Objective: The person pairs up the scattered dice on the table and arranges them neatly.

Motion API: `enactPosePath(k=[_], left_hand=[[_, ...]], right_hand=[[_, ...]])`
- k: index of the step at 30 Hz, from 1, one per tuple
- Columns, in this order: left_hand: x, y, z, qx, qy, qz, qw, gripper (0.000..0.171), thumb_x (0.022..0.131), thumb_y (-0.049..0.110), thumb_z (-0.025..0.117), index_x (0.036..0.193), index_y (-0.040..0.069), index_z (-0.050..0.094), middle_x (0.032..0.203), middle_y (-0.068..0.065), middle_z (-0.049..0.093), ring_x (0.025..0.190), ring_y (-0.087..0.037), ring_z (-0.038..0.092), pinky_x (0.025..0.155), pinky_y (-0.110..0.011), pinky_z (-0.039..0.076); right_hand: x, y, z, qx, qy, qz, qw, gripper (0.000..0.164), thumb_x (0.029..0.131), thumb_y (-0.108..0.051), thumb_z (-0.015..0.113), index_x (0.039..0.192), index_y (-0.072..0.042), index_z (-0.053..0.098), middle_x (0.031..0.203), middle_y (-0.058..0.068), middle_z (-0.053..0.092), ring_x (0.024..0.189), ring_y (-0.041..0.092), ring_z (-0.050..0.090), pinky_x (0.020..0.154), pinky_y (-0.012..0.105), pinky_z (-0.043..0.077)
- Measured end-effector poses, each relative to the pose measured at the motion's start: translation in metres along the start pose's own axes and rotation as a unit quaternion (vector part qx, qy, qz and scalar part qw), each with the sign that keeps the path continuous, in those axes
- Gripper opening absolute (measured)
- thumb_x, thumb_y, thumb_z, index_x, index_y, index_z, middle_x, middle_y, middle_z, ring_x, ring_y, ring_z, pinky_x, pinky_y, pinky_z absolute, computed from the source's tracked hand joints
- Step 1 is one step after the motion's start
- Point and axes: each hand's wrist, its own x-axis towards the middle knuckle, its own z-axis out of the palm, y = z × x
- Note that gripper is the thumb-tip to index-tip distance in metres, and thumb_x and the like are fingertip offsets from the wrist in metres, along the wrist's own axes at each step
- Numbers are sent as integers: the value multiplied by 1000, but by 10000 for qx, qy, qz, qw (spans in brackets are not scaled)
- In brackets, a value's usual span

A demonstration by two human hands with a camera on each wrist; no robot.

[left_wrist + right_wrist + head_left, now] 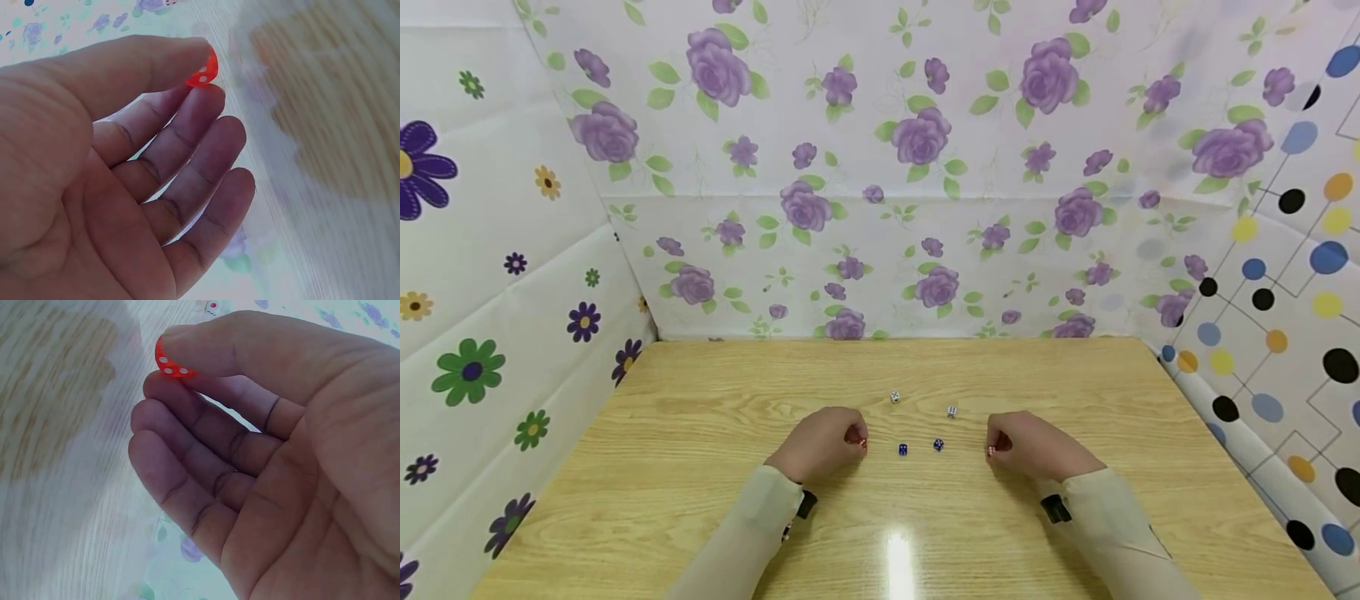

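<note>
Currently, my left hand (822, 443): pinching the left red die (204, 76) between thumb and fingertip, my other fingers loosely bent.
My right hand (1037, 446): pinching the right red die (170, 367) likewise, thumb covering part of it.
Where both sit: at my fingertips close to the table (1000, 542), on either side of one blue die (903, 449) and a second blue die (938, 445); I cannot tell whether they touch the table.
Farther from me: a white die (895, 397) and another white die (952, 412).
Red dice, weight: very light, I judge.
Red dice, body: stiff, probably hard plastic, hardly fragile.
Red dice, surface: smooth-looking, so perhaps slippery; the rounded corners could roll out of an off-centre pinch.
Best hold: two opposite faces, gentle pressure.
</note>
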Motion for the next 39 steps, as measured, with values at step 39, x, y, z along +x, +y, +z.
enactPosePath(k=[39], left_hand=[[-6,16,-6,190,-13,256,9995,14,88,11,82,89,16,69,83,8,63,75,-11,57,73,-34,51]], right_hand=[[-2,-9,-3,117,132,-325,9993,19,93,-6,74,85,-19,63,81,-13,60,70,5,52,66,27,47]])
